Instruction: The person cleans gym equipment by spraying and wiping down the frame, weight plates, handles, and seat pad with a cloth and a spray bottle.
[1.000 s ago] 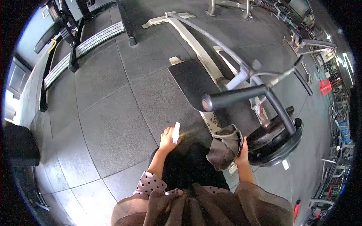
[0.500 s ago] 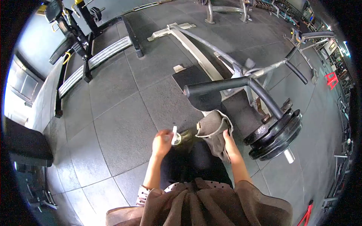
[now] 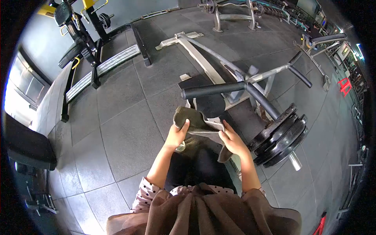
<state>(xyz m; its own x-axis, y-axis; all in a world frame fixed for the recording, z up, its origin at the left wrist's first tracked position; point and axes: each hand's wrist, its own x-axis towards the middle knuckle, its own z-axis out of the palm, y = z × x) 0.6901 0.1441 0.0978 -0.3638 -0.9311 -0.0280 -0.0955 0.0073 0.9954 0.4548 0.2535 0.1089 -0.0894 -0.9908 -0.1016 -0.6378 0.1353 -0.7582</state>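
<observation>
A grey-brown cloth (image 3: 192,117) is stretched between my two hands in front of my knees, partly folded, with a pale edge showing. My left hand (image 3: 177,136) pinches its left end, thumb on top. My right hand (image 3: 234,143) grips the right side, and a loose corner dangles below it. Under my left hand, by my legs, is a container with a pale round rim (image 3: 180,147); the cloth and hand hide part of it, and its kind is unclear. Just beyond the cloth is the black pad (image 3: 210,105) of a weight machine.
The machine's padded handle bar (image 3: 213,90) crosses above the pad. Black weight plates (image 3: 280,137) hang on its arm to my right. A black seat (image 3: 29,143) stands at the left, a rail-framed machine (image 3: 103,68) behind it. A red stool (image 3: 344,87) is far right.
My left hand has left the white piece at the container and taken hold of the cloth. The cloth has moved left and is now spread between both hands.
</observation>
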